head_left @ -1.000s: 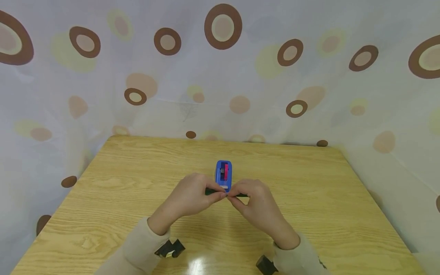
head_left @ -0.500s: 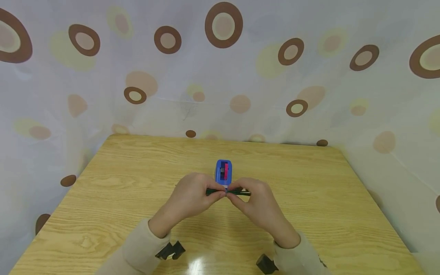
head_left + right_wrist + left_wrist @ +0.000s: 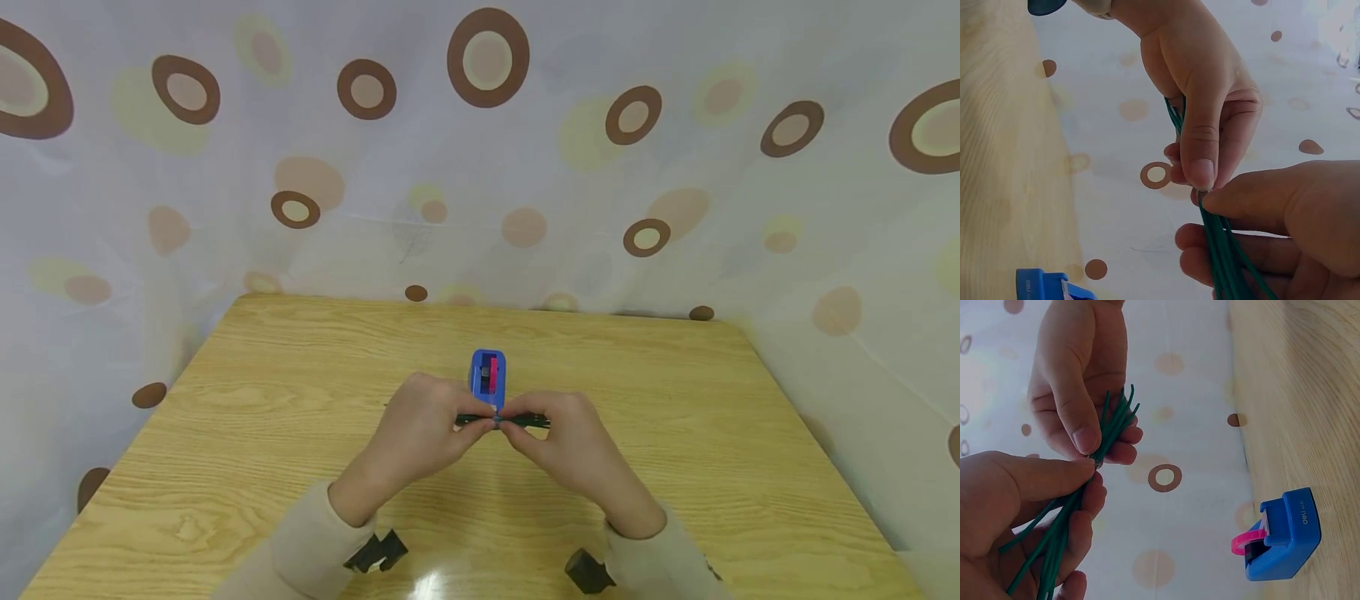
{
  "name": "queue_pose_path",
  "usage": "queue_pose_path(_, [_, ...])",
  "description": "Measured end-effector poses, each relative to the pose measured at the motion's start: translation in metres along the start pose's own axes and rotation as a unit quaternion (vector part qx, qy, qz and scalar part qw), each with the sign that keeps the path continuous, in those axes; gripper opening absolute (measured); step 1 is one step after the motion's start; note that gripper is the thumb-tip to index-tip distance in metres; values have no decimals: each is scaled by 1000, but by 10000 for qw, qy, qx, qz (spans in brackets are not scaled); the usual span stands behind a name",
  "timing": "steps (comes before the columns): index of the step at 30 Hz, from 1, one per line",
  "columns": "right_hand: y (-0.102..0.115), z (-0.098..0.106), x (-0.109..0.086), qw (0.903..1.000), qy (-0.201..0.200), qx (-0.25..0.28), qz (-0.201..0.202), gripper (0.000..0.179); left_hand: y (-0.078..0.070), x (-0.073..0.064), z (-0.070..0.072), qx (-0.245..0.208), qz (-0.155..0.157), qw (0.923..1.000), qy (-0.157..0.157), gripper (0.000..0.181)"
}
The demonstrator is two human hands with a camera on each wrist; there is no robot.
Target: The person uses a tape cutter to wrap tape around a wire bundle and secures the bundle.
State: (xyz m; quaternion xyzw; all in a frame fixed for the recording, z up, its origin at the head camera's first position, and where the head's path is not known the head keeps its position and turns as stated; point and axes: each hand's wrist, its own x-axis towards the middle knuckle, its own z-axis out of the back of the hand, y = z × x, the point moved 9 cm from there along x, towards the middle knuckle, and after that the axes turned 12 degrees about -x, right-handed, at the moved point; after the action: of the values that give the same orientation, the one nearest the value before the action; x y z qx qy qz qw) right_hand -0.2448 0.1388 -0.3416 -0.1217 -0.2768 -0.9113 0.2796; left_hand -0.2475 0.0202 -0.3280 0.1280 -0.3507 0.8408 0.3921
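Observation:
Both hands meet over the table and pinch a bundle of thin green strands (image 3: 1059, 534) between thumbs and fingers. My left hand (image 3: 418, 433) grips one side of the bundle near its middle. Close against it, my right hand (image 3: 573, 446) pinches the bundle with thumb and fingertips. In the left wrist view, loose strand ends fan out past the right hand's fingers and others spread across the left palm. Thumbs and fingertips mostly hide the middle of the bundle. Just beyond the hands stands a blue tape dispenser (image 3: 489, 390) with a pink roll (image 3: 1249, 540).
The wooden table (image 3: 300, 350) reaches back to a pale curtain (image 3: 555, 167) with brown and beige spots. Dark pieces of wrist gear (image 3: 377, 550) sit by the left cuff, with a similar dark piece (image 3: 588, 572) at the right cuff.
Both hands have shifted very slightly right, still pinching the bundle. More of the green strands shows under the right hand than a second ago. The tape dispenser stays in place.

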Motion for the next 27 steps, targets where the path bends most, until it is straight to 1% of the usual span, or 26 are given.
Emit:
queue_pose_path(3, [2, 1, 1, 9995, 196, -199, 144, 6, -3, 0, -1, 107, -115, 9999, -23, 8])
queue_pose_path(6, [2, 2, 0, 9990, 267, -281, 219, 4, -5, 0, -1, 169, -157, 9997, -73, 7])
queue_pose_path(8, [1, 2, 0, 9994, 286, -105, 177, 5, -6, -1, -1, 214, -175, 9995, -134, 8])
queue_pose_path(13, [-5, -1, -1, 9976, 240, 633, -126, 8, -6, -2, 1, 182, -192, 9991, -323, 8])
queue_pose_path(16, [-7, 0, -1, 9967, 76, 762, -268, 8, -4, -2, 2, 35, -184, 9989, -423, 9])
queue_pose_path(20, [-8, 1, -2, 9975, -138, 607, -343, 11, -1, -2, 2, -274, -187, 9983, -484, 8])
queue_pose_path(23, [-9, 2, -3, 9978, -235, 528, -339, 14, 1, -1, 1, -510, -140, 9975, -460, 8])
queue_pose_path(27, [-8, 3, -4, 9977, -340, 513, -273, 14, 4, -2, 1, -776, 6, 9962, -395, 8])
